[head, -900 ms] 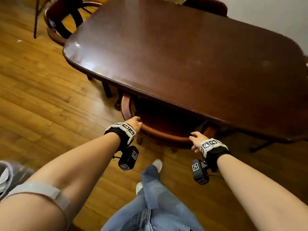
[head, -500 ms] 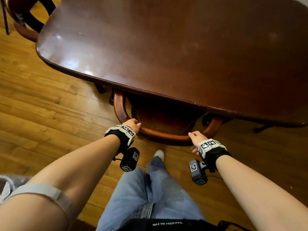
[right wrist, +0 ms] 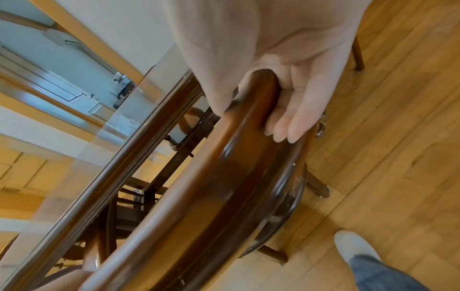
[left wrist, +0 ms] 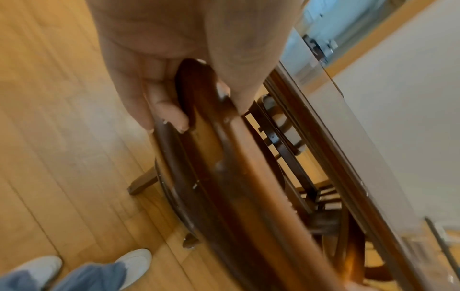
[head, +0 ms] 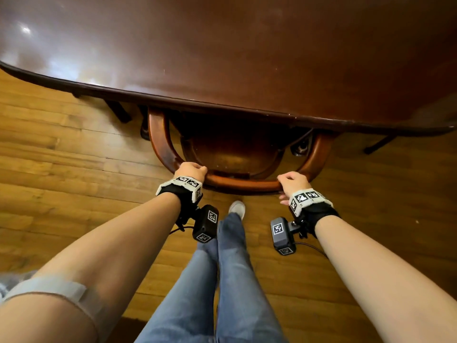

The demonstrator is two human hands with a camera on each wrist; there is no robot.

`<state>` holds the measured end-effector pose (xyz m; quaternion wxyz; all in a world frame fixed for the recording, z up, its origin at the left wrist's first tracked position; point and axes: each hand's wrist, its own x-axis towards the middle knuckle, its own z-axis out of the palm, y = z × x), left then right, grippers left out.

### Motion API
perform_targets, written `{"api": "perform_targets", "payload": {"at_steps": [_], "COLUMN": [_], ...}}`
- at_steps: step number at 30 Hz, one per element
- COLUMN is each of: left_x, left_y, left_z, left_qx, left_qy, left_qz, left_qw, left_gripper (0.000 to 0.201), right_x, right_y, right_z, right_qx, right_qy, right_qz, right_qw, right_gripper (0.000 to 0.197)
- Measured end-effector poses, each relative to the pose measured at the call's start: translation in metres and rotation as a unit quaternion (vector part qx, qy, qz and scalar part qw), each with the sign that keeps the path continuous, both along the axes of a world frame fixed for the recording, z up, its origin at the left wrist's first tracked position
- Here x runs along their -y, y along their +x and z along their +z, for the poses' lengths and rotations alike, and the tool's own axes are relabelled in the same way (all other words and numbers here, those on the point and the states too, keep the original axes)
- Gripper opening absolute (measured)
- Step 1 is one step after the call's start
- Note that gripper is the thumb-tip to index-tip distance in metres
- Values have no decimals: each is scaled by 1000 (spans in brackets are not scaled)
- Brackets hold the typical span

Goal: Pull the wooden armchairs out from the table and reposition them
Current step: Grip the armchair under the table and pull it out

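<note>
Head view looked down on a wooden armchair [head: 237,154] in the middle of the frame. It was shiny red-brown wood with a round seat and one curved rail that ran around the back and both sides. Most of the seat showed, but the front ends of the rail were tucked under the edge of the big dark table [head: 247,50] that filled the top of the frame.

At the left end of the rail's near curve, the left hand [head: 191,170] was wrapped around the wood. At the right end, the right hand [head: 291,181] gripped it too. Each wrist wore a black band with a small black camera box. Blue jeans and one pale shoe [head: 237,209] stood on the wood floor [head: 61,169] at the bottom middle.

Left wrist view showed what the head view hid: the fingers [left wrist: 171,114] curled under the rail and the thumb on its other side. It also showed chair legs and both shoes.

Right wrist view showed that hand's fingers [right wrist: 291,126] hooked over the rail, plus pale walls far behind the table.
</note>
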<state>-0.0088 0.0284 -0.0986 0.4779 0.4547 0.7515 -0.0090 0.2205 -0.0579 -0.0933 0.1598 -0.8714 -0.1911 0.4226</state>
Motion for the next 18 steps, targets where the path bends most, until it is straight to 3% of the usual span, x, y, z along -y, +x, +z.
{"api": "perform_targets", "payload": {"at_steps": [8,18], "left_x": [23,92], "left_y": [-10,-32], "left_z": [-9,-4], "left_qx": [11,10], "left_qy": [25,24], "left_qz": [30,49], "left_qw": [999,998], "left_gripper": [26,21], "right_x": [23,97], "right_y": [-17,-42], "right_z": [-6,-1], "right_qx": [27,-20], "right_qy": [13,5], "right_qz": [-38,-65], "right_qw": [999,998], "right_gripper": [13,11]}}
